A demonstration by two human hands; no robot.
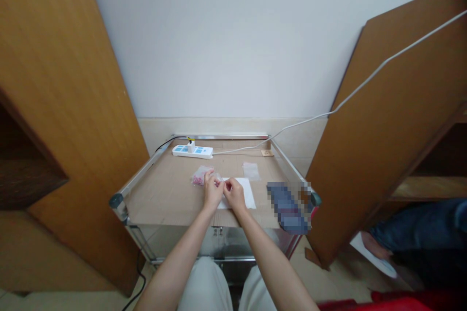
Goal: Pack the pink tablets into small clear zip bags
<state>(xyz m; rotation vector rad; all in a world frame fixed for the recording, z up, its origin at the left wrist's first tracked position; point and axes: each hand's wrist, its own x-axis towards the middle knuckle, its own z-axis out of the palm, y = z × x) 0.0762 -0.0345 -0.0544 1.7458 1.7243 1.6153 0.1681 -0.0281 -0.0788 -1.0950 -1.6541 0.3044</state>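
My left hand [212, 190] and my right hand [234, 194] sit close together above the cardboard tabletop [171, 199], with their fingertips pinched towards each other. Whatever lies between the fingers is too small to make out. Under my right hand lies a white paper sheet [245, 193]. Touching my left hand's knuckles is a clear plastic bag of pink pieces [199, 177]. Farther forward lies a second, nearly empty clear bag [251, 171].
A white power strip [192, 151] with a plugged-in adapter stands at the table's back, its white cable [292, 127] rising to the right. A pixelated blue object [288, 209] covers the right front corner. Tall wooden panels flank the metal-framed cart, and a seated person's leg [412, 233] shows at right.
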